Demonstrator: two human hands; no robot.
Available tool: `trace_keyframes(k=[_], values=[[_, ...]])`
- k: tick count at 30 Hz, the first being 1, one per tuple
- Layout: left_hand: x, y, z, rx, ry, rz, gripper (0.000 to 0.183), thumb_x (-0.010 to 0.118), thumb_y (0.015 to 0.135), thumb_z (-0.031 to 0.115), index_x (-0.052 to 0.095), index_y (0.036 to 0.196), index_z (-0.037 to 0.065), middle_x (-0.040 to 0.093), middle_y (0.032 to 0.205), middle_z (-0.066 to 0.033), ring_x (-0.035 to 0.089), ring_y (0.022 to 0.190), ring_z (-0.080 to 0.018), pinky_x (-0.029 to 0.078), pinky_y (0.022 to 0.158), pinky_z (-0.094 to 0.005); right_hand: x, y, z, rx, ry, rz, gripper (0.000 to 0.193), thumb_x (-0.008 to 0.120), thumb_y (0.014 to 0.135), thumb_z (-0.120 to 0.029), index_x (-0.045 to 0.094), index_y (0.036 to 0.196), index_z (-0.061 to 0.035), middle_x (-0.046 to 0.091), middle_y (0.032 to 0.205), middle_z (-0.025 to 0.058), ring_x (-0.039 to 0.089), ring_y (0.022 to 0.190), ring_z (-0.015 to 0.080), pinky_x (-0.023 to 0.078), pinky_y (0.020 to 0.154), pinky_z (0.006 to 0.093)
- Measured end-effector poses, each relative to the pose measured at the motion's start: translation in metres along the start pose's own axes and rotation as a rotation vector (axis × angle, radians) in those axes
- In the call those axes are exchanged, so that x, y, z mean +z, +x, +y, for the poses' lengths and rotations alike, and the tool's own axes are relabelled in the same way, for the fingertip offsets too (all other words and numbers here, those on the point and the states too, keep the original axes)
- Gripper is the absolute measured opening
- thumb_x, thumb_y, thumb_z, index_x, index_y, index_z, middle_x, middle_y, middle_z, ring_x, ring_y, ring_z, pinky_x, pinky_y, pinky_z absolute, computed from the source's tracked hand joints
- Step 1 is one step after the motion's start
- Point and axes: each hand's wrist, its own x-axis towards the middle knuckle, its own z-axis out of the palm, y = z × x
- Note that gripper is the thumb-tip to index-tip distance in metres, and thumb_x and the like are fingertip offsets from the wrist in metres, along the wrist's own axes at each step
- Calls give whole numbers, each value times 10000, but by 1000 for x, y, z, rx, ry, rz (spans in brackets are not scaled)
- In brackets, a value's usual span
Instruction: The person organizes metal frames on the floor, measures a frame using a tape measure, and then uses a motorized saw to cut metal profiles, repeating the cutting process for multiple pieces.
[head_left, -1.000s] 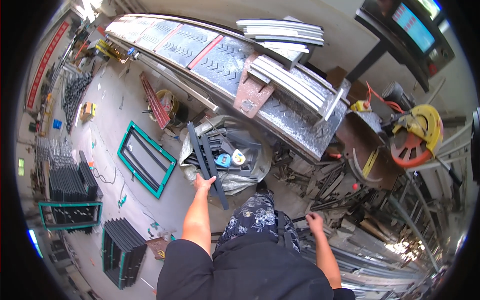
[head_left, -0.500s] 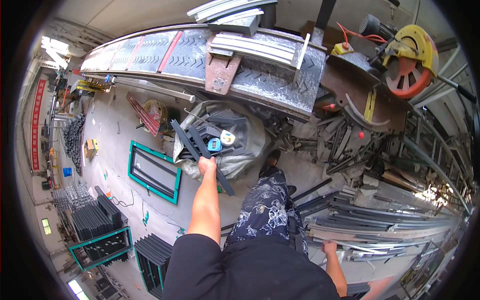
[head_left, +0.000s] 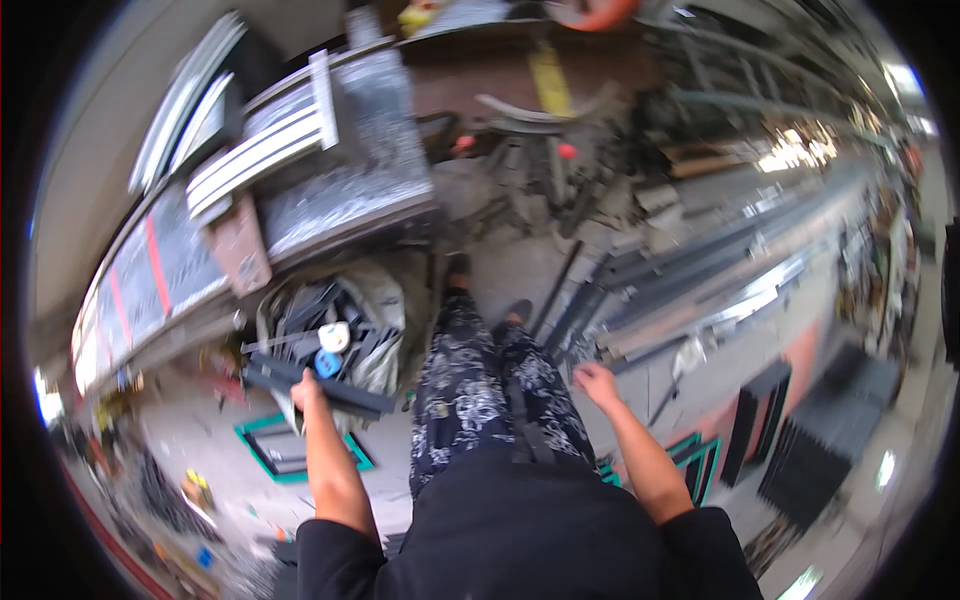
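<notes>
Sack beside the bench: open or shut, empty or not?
Open, not empty: the sack has its mouth spread, and dark strips show inside. How deep they go, cannot tell.

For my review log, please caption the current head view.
Left hand gripping dark bars by a sack of dark pieces; right hand seemingly empty.

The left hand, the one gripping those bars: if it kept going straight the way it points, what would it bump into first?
Beyond the dark grey bars in its grip, the left hand would probably meet the dark offcuts in the pale sack, though depth is unclear.
</notes>
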Motion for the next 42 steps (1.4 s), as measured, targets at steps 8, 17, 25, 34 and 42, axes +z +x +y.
trace_keyframes(k=[8, 17, 25, 34, 42], values=[[-42, -71, 84, 156, 332, 260, 339, 614, 781, 250, 647, 966, -32, 667, 989, -218, 642, 907, -381, 508, 818, -453, 68, -42, 9, 121, 213, 81, 144, 593, 881, -115, 626, 962, -1, 654, 777, 67, 629, 679, 129, 522, 600, 268], [36, -249, 203, 1233, 325, -810, 166, 586, 862, 137, 607, 975, 16, 635, 846, -84, 613, 720, -174, 485, 632, -297, 140, -87, 70, 390, 196, 599, 191, 585, 804, -272, 696, 869, -130, 672, 890, 140, 634, 834, 345, 505, 729, 437], [107, -377, 156, 1532, 763, -928, 163, 625, 831, 152, 622, 911, 9, 634, 780, -68, 591, 706, -158, 481, 675, -297, 148, -85, 131, 469, 480, 606, 207, 582, 817, -263, 677, 885, -93, 668, 868, 139, 625, 829, 341, 489, 716, 429], [163, -443, 67, 1962, 1293, -531, 369, 670, 750, 276, 575, 1048, 79, 559, 1078, -167, 547, 1007, -366, 458, 853, -445, 188, -56, 207, 573, 547, 449, 190, 576, 802, -243, 667, 859, -85, 663, 867, 154, 622, 826, 352, 491, 713, 451], [226, -434, 32, 1630, 1837, -135, 743, 703, 687, 545, 462, 1204, 68, 564, 1125, -191, 584, 1038, -359, 499, 829, -463, 205, -6, 220, 557, 590, 409, 203, 563, 803, -251, 666, 887, -97, 663, 898, 152, 623, 845, 353, 496, 733, 448]])
